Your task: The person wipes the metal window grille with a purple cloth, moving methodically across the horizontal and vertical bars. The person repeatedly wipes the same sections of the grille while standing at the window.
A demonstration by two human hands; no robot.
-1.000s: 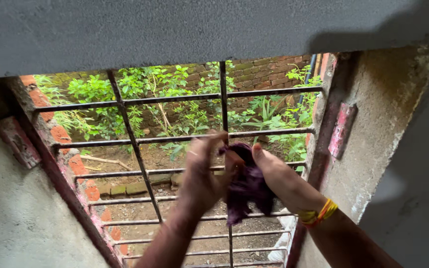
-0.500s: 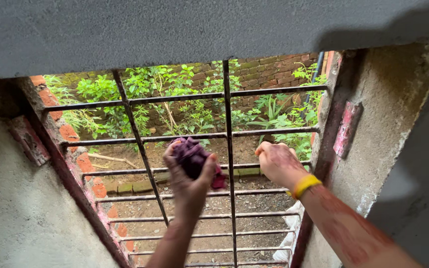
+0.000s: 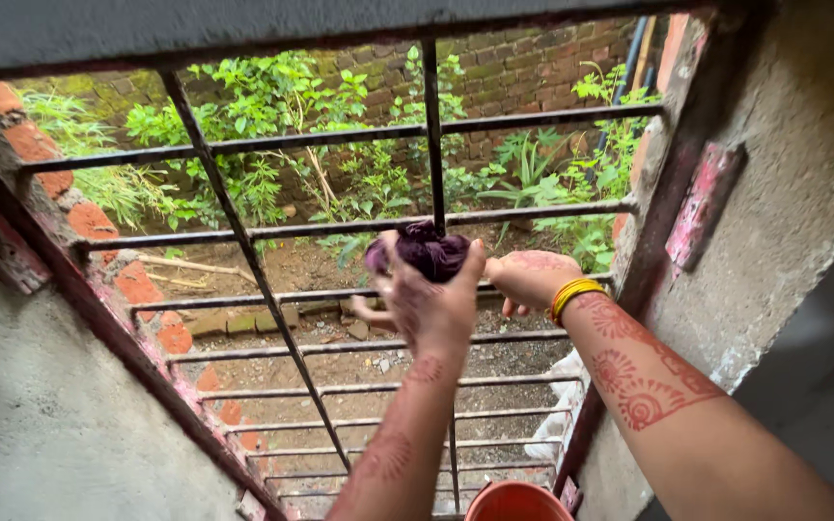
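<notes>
Purple crumpled cloth (image 3: 429,250) sits bunched into a rough ball in your left hand (image 3: 431,304), pressed up against the window grille of dark, rusted metal bars (image 3: 340,229). Wadded like this, the cloth has no clear long axis; if anything it is a little wider than tall, lying along the horizontal bar, with its bulk turned away from you toward the garden outside. It touches the middle upright bar of the grille, just beside where that bar crosses a horizontal one.

Your left hand is curled closed around the lower part of the cloth, fingers wrapped up and over it, with the wrist and henna-patterned forearm rising from the bottom of the view. Your right hand (image 3: 531,278) is just beside it, to the right, loosely bent with the fingers curling downward at the bar level; you cannot tell whether it grips a bar, and it holds no part of the cloth. A yellow bangle (image 3: 573,292) circles that wrist, above reddish henna patterns on the forearm.

Below, at the bottom edge, the rim of an orange round bucket (image 3: 516,504) shows. Rough grey plastered walls (image 3: 803,183) frame the opening, and green leafy plants (image 3: 282,116) grow beyond the bars before a brick wall.
</notes>
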